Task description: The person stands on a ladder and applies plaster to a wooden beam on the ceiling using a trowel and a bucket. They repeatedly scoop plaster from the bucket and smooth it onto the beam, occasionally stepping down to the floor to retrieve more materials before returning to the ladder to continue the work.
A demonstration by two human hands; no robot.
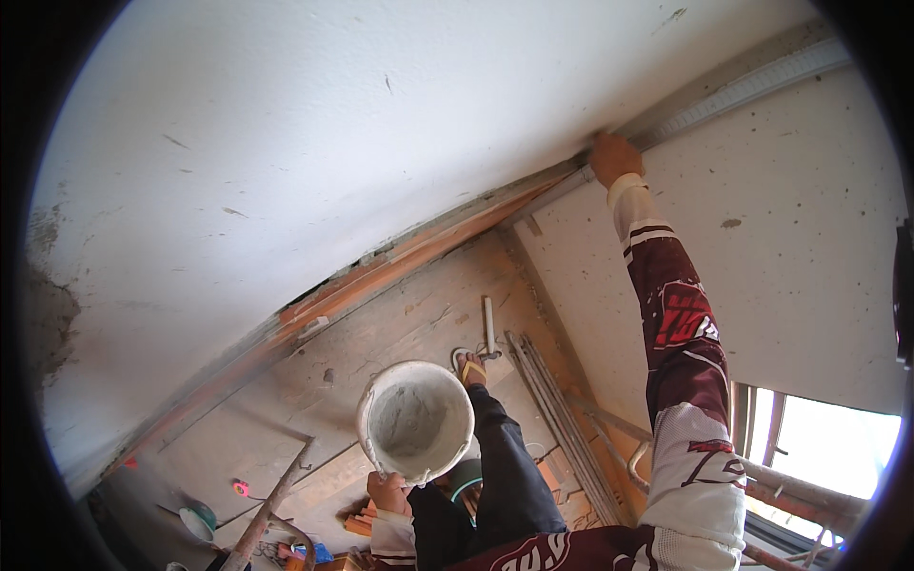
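Observation:
My left hand is closed on the rim of a pale, round bucket, tilted so that I see into it. Grey, wet-looking paste coats its bottom and inner wall. Stretched far up, my right hand forms a fist against the seam where two white walls meet. What its fingers hold, if anything, is hidden. A pale ribbed strip runs along the seam beyond this hand, beside a band of grey mortar.
Below lies a plank platform, my sandalled foot on it. Long poles lie along its right side. Rusty scaffold tubes rise lower left, others lower right near a bright window. Orange bricks lie below.

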